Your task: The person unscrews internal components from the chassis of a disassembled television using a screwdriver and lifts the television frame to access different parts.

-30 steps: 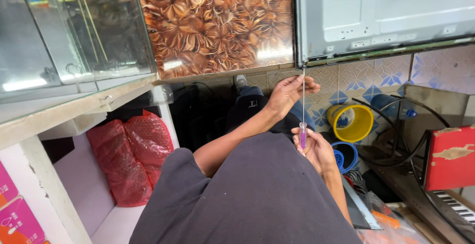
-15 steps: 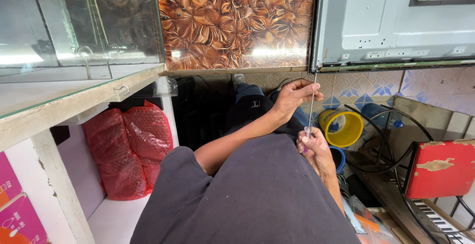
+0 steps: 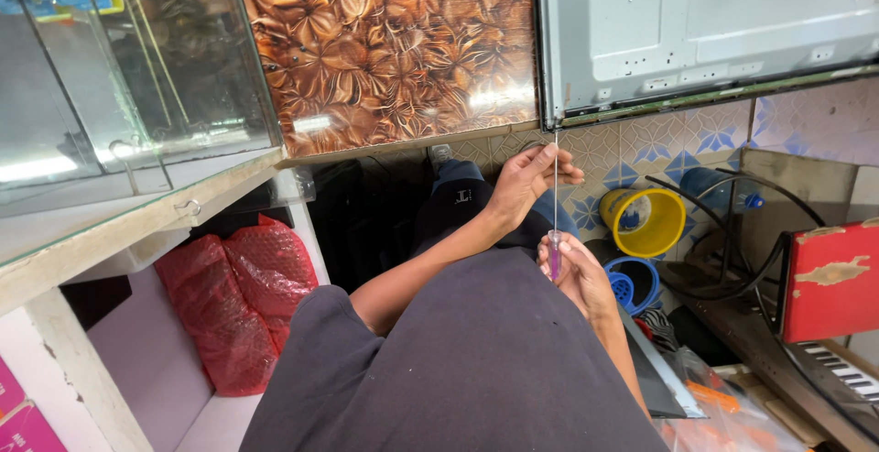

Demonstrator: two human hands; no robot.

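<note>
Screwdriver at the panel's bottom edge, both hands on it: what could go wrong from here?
The long thin screwdriver meets the grey panel only at its tip, so it might slip off. The left hand steadies the shaft close to that tip and could get jabbed. The right hand grips only the small purple handle, so the shaft may flex.

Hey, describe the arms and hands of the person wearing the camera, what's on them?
Both forearms are bare, with no gloves, watch or rings that show on the left hand or the right hand. The only clothing in view is a dark grey short-sleeved shirt covering the upper arms and body.
</note>
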